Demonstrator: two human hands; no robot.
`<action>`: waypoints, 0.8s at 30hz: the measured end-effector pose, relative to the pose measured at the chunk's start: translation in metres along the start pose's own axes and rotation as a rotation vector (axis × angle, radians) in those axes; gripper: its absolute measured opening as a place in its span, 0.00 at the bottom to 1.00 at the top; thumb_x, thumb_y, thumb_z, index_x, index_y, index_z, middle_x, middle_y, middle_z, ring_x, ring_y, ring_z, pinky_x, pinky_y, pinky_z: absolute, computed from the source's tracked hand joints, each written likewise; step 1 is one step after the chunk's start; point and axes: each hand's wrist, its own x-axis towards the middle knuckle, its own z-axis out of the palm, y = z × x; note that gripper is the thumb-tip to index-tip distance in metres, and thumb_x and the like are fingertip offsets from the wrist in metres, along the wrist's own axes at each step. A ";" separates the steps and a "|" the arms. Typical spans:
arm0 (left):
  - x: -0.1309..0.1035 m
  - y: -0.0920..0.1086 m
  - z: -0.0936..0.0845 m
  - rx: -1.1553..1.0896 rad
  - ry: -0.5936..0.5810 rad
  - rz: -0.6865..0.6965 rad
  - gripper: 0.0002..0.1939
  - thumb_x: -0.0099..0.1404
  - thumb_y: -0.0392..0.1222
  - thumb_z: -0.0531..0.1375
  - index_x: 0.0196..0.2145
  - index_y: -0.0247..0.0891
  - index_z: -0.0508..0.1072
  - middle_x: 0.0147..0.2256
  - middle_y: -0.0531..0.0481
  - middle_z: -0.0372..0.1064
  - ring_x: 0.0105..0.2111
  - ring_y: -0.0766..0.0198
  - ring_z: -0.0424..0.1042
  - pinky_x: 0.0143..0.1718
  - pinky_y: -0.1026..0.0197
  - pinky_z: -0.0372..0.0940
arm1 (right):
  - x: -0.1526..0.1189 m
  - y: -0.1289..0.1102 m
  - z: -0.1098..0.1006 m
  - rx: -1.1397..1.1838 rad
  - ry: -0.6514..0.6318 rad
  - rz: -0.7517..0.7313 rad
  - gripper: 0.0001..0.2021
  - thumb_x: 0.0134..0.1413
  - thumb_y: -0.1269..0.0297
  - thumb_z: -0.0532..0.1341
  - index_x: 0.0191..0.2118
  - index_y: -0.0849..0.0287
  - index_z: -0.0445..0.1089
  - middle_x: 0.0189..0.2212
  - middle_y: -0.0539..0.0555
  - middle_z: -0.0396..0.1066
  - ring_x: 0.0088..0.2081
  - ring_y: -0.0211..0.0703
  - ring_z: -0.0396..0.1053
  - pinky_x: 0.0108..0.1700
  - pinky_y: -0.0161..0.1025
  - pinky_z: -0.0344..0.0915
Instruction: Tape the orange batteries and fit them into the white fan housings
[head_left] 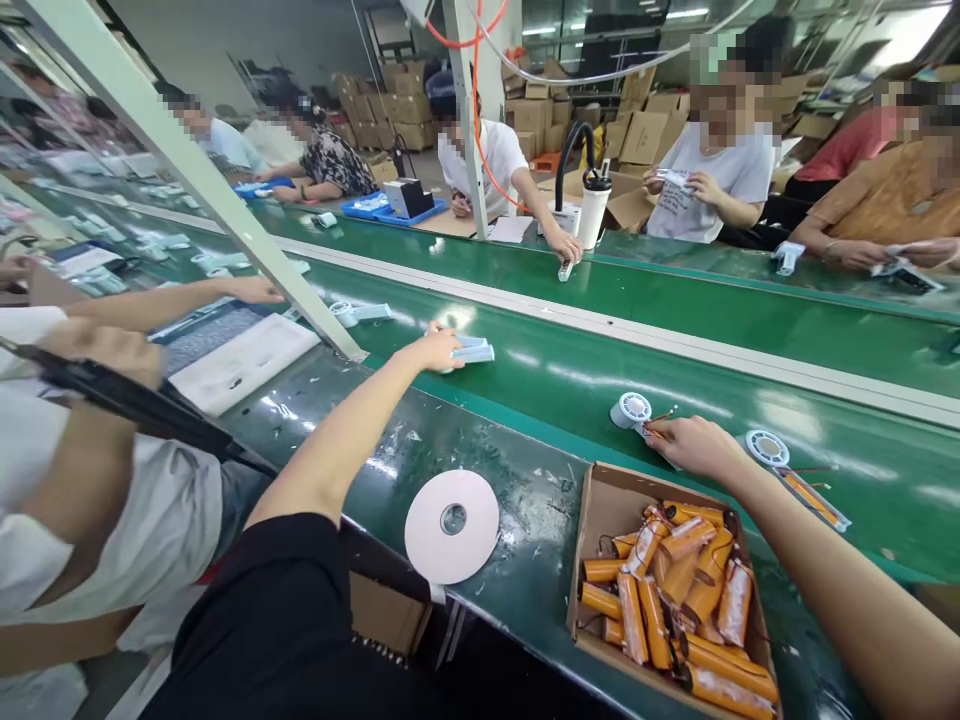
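My left hand (pixel 439 350) reaches out over the green belt, its fingers closed on a light-blue plastic fan housing (pixel 474 353). Part of that piece is covered by the hand. On the right, my right hand (pixel 697 445) grips the handle of a light-blue handheld fan (pixel 631 410) with a round vented head; thin wires stick out beside the fingers. Just past that hand lies another handheld fan (pixel 768 448), its handle open and an orange battery inside. Below my right hand a cardboard box (pixel 589 540) holds several orange battery packs (pixel 679 575) with wires.
A roll of white tape (pixel 427 520) lies flat on the dark green bench edge. A slanted metal post (pixel 225 200) rises left of my left hand. A co-worker's arm (pixel 187 300) reaches in at left. Across the belt several people sit; one reaches toward a small part (pixel 565 270).
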 end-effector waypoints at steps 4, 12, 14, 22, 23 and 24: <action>-0.056 0.069 0.017 -0.002 -0.038 0.207 0.17 0.65 0.51 0.67 0.47 0.42 0.84 0.63 0.40 0.64 0.67 0.37 0.51 0.63 0.42 0.63 | -0.001 0.002 -0.004 -0.008 0.013 -0.015 0.23 0.69 0.52 0.55 0.63 0.45 0.76 0.59 0.55 0.78 0.56 0.62 0.77 0.55 0.52 0.71; -0.163 0.162 0.030 -0.047 0.163 0.377 0.22 0.65 0.50 0.70 0.55 0.44 0.79 0.67 0.41 0.63 0.72 0.37 0.49 0.70 0.35 0.57 | -0.020 -0.002 -0.011 0.016 0.072 0.032 0.22 0.68 0.52 0.59 0.62 0.47 0.77 0.58 0.55 0.79 0.54 0.56 0.78 0.54 0.44 0.71; -0.195 0.152 0.027 -0.130 0.225 0.399 0.27 0.63 0.52 0.72 0.58 0.45 0.76 0.66 0.42 0.65 0.71 0.41 0.53 0.71 0.37 0.58 | -0.024 -0.001 -0.010 0.055 0.098 0.061 0.22 0.67 0.51 0.60 0.62 0.47 0.77 0.57 0.55 0.79 0.54 0.56 0.77 0.53 0.43 0.71; -0.313 0.095 0.072 -0.070 0.145 0.419 0.35 0.56 0.33 0.70 0.62 0.46 0.73 0.63 0.43 0.71 0.65 0.40 0.65 0.63 0.39 0.69 | -0.083 -0.008 -0.021 0.244 0.394 0.150 0.22 0.67 0.51 0.64 0.61 0.54 0.78 0.54 0.60 0.81 0.53 0.59 0.76 0.55 0.50 0.71; -0.322 0.098 0.075 -0.086 0.205 0.391 0.33 0.57 0.34 0.69 0.60 0.44 0.73 0.61 0.41 0.73 0.65 0.38 0.65 0.64 0.36 0.68 | -0.106 -0.022 -0.021 0.289 0.504 0.117 0.22 0.69 0.51 0.63 0.61 0.54 0.78 0.55 0.60 0.80 0.53 0.58 0.76 0.55 0.51 0.71; -0.331 0.105 0.077 -0.113 0.273 0.357 0.31 0.58 0.36 0.70 0.59 0.43 0.73 0.59 0.40 0.74 0.65 0.36 0.64 0.65 0.34 0.66 | -0.132 -0.041 -0.019 0.371 0.596 0.051 0.22 0.71 0.50 0.60 0.61 0.55 0.77 0.56 0.59 0.79 0.52 0.55 0.77 0.56 0.50 0.71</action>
